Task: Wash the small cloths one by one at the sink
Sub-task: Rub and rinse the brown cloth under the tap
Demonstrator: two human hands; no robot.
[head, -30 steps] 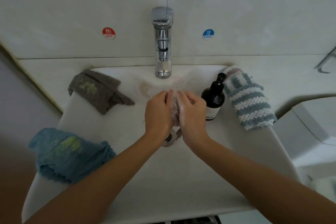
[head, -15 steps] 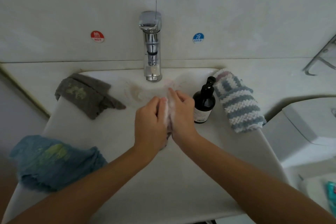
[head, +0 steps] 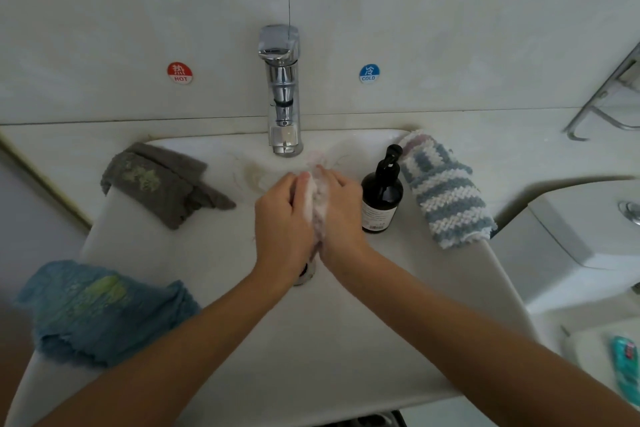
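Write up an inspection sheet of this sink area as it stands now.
Surface: white sink, faint stain below the faucet.
Job's things: soapy white cloth pressed between both hands; grey cloth and blue cloth on the left rim, striped cloth on the right rim.
Clutter: dark pump bottle.
Hands: left hand and right hand grip the cloth.
Cables: nothing seen.
Surroundings: hot sticker, cold sticker, metal rack.

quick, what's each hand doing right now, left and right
Left hand: fingers curled round the small soapy white cloth, holding it.
Right hand: grips the same cloth from the other side.
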